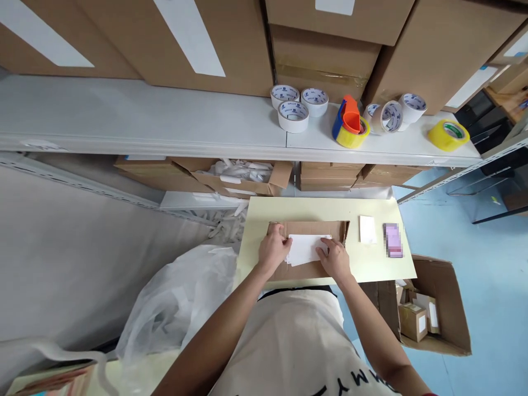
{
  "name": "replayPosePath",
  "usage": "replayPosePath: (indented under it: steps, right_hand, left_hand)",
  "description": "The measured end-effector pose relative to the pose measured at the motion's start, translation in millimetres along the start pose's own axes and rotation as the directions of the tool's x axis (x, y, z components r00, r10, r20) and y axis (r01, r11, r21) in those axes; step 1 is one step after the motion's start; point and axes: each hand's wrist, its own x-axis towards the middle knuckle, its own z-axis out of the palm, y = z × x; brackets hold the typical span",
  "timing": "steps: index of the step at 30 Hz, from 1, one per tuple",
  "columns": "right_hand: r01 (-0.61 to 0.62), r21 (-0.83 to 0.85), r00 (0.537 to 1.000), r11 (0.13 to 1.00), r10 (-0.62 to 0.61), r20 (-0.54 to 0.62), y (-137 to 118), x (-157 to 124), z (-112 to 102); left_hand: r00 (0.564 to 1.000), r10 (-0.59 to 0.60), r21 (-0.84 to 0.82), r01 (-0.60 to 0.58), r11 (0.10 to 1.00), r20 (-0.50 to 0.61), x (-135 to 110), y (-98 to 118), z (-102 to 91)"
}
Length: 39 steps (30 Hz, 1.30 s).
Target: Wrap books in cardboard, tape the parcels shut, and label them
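A flat brown cardboard piece (313, 228) lies on a small pale yellow table (371, 264) in front of me. White paper sheets (307, 246) rest on the cardboard. My left hand (273, 248) pinches the left edge of the sheets, fingers closed. My right hand (335, 257) presses on the right end of the sheets with curled fingers. A small white card (367, 229) and a pink-purple object (392, 240) lie on the table to the right of the cardboard.
A white shelf (165, 121) behind the table carries several tape rolls (293, 115), a tape dispenser (350, 124) and a yellow roll (448, 135). Big cartons (231, 44) stand above. An open box (433, 313) sits on the floor right; a plastic bag (177, 302) lies left.
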Motion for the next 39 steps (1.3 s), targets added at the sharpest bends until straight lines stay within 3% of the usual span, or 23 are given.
replayPosePath:
  steps: [7, 9, 10, 12, 14, 16, 18, 21, 26, 32, 35, 39]
  right_hand:
    - [-0.009, -0.206, 0.996, 0.978, 0.027, 0.084, -11.1, 1.5, -15.3]
    - [-0.003, -0.251, 0.997, 0.968, 0.023, 0.074, -11.4, 1.0, -21.9]
    - [0.017, -0.269, 0.998, 0.963, 0.0, 0.062, -11.7, 0.4, -24.1]
    - [0.115, -0.291, 0.993, 0.95, -0.107, 0.044, -12.8, -1.8, -24.0]
    - [0.264, -0.303, 0.965, 0.916, -0.25, 0.084, -13.7, -6.2, -16.6]
    - [0.395, -0.314, 0.918, 0.863, -0.356, 0.176, -12.0, -13.2, -4.4]
    - [0.467, -0.341, 0.882, 0.816, -0.402, 0.245, -6.1, -22.1, 6.8]
    - [0.464, -0.406, 0.885, 0.787, -0.4, 0.237, 8.6, -36.2, 11.6]
    - [0.328, -0.48, 0.944, 0.814, -0.303, 0.132, 20.2, -47.8, 0.3]
    - [0.36, -0.463, 0.933, 0.81, -0.319, 0.167, -0.3, -34.0, 12.1]
    - [0.279, -0.493, 0.96, 0.824, -0.233, 0.154, -4.7, -29.0, 14.2]
    - [0.108, -0.57, 0.994, 0.814, -0.073, 0.083, 1.2, -30.0, 1.6]
  left_hand:
    - [0.997, -0.058, 0.315, 0.07, 0.947, -0.047, -0.4, 14.6, -12.7]
    - [0.998, 0.026, 0.323, -0.009, 0.946, -0.049, -2.1, 12.0, -15.1]
    - [0.991, 0.129, 0.309, -0.111, 0.945, -0.038, -3.5, 9.6, -14.5]
    - [0.914, 0.405, 0.265, -0.396, 0.879, 0.02, -7.8, 3.8, -9.5]
    - [0.771, 0.623, 0.218, -0.636, 0.74, 0.134, -14.0, -2.7, -0.8]
    - [0.663, 0.699, 0.193, -0.748, 0.635, 0.268, -21.3, -10.3, 8.1]
    - [0.621, 0.695, 0.197, -0.78, 0.594, 0.362, -28.3, -19.1, 13.7]
    - [0.64, 0.669, 0.238, -0.765, 0.598, 0.378, -36.1, -33.9, 12.6]
    - [0.695, 0.647, 0.322, -0.719, 0.617, 0.313, -42.6, -50.0, 0.6]
    - [0.678, 0.674, 0.308, -0.734, 0.605, 0.292, -41.9, -37.7, 9.9]
    - [0.736, 0.618, 0.329, -0.676, 0.659, 0.276, -37.9, -34.0, 8.8]
    - [0.801, 0.55, 0.378, -0.597, 0.707, 0.237, -35.5, -40.6, -8.8]
